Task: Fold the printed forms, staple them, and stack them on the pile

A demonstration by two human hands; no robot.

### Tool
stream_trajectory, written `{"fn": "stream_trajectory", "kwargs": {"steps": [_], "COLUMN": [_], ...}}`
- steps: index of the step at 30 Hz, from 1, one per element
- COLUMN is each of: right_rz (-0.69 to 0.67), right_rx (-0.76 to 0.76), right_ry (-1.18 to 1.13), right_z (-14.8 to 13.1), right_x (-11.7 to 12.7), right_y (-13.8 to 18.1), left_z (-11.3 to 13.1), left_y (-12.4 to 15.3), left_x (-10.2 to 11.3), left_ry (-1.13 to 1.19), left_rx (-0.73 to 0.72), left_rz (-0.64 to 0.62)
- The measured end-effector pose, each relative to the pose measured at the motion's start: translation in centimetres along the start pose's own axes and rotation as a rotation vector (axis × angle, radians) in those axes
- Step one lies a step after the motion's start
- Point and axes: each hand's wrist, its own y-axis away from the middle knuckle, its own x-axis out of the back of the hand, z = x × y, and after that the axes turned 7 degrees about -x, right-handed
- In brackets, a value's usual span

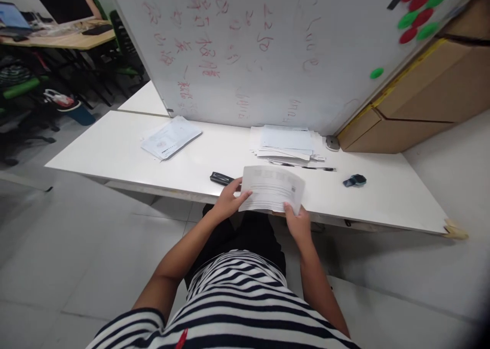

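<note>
Both of my hands hold a printed sheet of paper (272, 188) just above the near edge of the white table (126, 155). My left hand (228, 201) grips its left edge, thumb on top. My right hand (297, 221) pinches the lower right corner from beneath. A black stapler (221, 178) lies on the table just left of the sheet, close to my left hand. Behind the sheet lies a pile of papers (285, 142) with a pen (302, 166) in front of it.
A second stack of papers (171, 138) lies at the left of the table. A small teal and black object (354, 180) sits to the right. A whiteboard (268, 48) with red writing and magnets leans behind. Cardboard boxes (424, 94) stand at right; another desk (57, 35) is far left.
</note>
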Motion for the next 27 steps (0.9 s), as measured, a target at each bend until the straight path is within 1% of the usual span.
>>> {"fn": "stream_trajectory", "kwargs": {"steps": [2,5,7,9,11,13,19,24,27], "right_rz": [-0.031,-0.138,-0.190,-0.229,-0.266,-0.295,-0.361,-0.403,-0.414], "right_rx": [-0.108,-0.271,-0.340,-0.366,-0.370,-0.380,-0.382,-0.385,-0.378], "right_ry": [-0.090,-0.222,-0.259,-0.290,-0.330,-0.363,-0.395,-0.408,-0.404], "right_z": [0.6,1.3,1.5,1.6,1.6,1.6,1.5,0.6,0.1], "right_x": [1.1,2.3,2.4,2.1,1.4,0.7,-1.1,-2.4,-2.8], "right_y": [0.3,0.9,1.5,2.1,2.7,3.2,4.1,4.2,4.1], "left_z": [-0.3,-2.5,-4.7,-6.6,-7.7,-8.2,-8.2,-8.2,-7.9], "left_y": [-0.1,-0.9,-1.5,-1.8,-1.8,-1.5,-1.1,-1.2,-1.0], "left_x": [1.5,3.8,4.6,4.8,4.5,4.2,4.5,4.5,4.5], "left_ry": [-0.112,-0.423,-0.603,-0.689,-0.712,-0.705,-0.660,-0.653,-0.677], "left_rx": [-0.092,-0.177,-0.165,-0.127,-0.114,-0.125,-0.130,-0.148,-0.136], "left_rz": [0.024,-0.029,-0.058,-0.043,-0.006,0.024,-0.001,-0.006,-0.014]}}
